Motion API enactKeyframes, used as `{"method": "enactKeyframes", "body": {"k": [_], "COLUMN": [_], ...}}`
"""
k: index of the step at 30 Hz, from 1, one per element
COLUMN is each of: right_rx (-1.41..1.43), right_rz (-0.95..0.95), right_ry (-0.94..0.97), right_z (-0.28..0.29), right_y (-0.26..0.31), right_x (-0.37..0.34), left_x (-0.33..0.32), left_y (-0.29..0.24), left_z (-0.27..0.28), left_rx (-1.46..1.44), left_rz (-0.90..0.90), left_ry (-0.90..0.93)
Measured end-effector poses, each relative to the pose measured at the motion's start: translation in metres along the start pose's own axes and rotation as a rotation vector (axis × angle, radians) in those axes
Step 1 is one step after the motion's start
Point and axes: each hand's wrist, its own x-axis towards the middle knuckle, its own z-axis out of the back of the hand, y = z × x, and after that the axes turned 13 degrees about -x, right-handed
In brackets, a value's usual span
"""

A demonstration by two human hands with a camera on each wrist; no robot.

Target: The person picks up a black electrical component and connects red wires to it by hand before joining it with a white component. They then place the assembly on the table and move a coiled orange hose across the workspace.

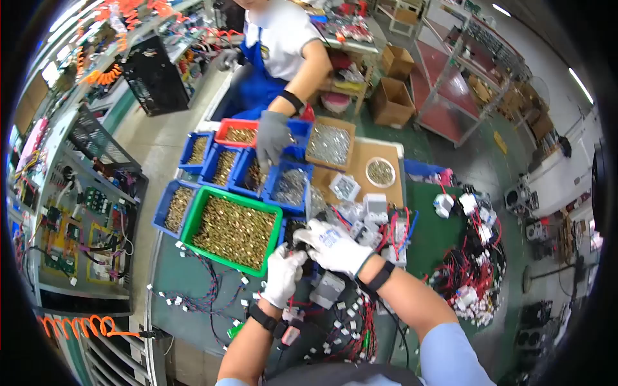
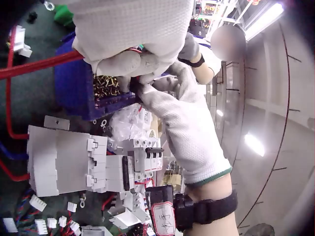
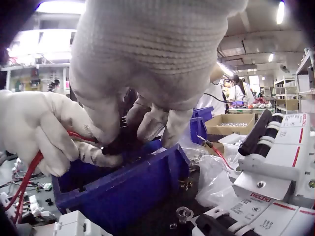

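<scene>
Both hands wear white knit gloves and meet over a small blue bin (image 3: 147, 184) of brass-coloured pieces. My left hand (image 1: 283, 276) grips red wires (image 2: 44, 66), which trail out of it across the left wrist view. From the other side my right hand (image 1: 338, 248) pinches a small black part (image 3: 119, 142), fingertips right beside those of the left. Fingers hide much of the black part, and I cannot tell its exact kind. Grey-white circuit breakers (image 3: 275, 162) lie just right of the bin in the right wrist view.
A green tray (image 1: 278, 235) of brass pieces stands left of the hands, among blue bins (image 1: 174, 206). Wire bundles with white connectors (image 1: 341, 328) lie in front. Across the table, another person's grey-gloved hand (image 1: 273, 138) reaches over the bins. A cardboard box (image 1: 351, 145) holds silvery parts.
</scene>
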Motion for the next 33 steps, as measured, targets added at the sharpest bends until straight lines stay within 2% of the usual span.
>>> {"method": "enactKeyframes", "body": {"k": [3,7,11,15,19,23,25,27,28,31,32,33], "right_rx": [-0.013,-0.041,-0.025,0.043,-0.045,-0.125,-0.105,-0.065,0.089,0.436,0.334,0.463], "right_rz": [-0.077,-0.049,-0.066,-0.058,-0.036,-0.016,-0.131,-0.21,-0.264,-0.457,-0.517,-0.614], "right_ry": [0.079,0.094,0.206,0.17,0.249,0.237,0.121,-0.148,-0.202,-0.259,-0.32,-0.304], "right_z": [0.005,0.0,0.006,-0.002,0.01,0.016,0.01,-0.008,-0.004,0.024,0.03,0.018], "right_y": [0.005,0.002,0.0,-0.007,-0.002,0.004,0.008,0.008,0.009,0.032,0.036,0.033], "right_x": [0.001,0.002,0.011,0.01,0.01,0.014,0.004,-0.019,-0.034,-0.104,-0.13,-0.159], "left_x": [-0.002,-0.002,-0.005,0.002,0.0,-0.001,-0.003,0.002,-0.006,-0.018,-0.025,-0.042], "left_y": [-0.004,-0.001,-0.001,0.001,0.001,0.002,0.0,0.004,-0.005,-0.013,-0.017,-0.03], "left_z": [-0.003,-0.001,-0.006,0.001,0.001,0.001,0.001,0.01,0.002,-0.005,-0.012,-0.033], "left_rx": [0.025,0.026,0.065,-0.005,0.044,0.112,0.039,-0.014,0.022,0.025,-0.002,0.056], "left_rz": [-0.023,-0.033,-0.034,-0.012,-0.015,-0.025,-0.019,-0.018,0.001,0.008,0.011,0.009], "left_ry": [0.053,0.019,-0.004,0.019,0.036,0.066,0.08,0.12,0.129,0.096,0.116,0.136]}}
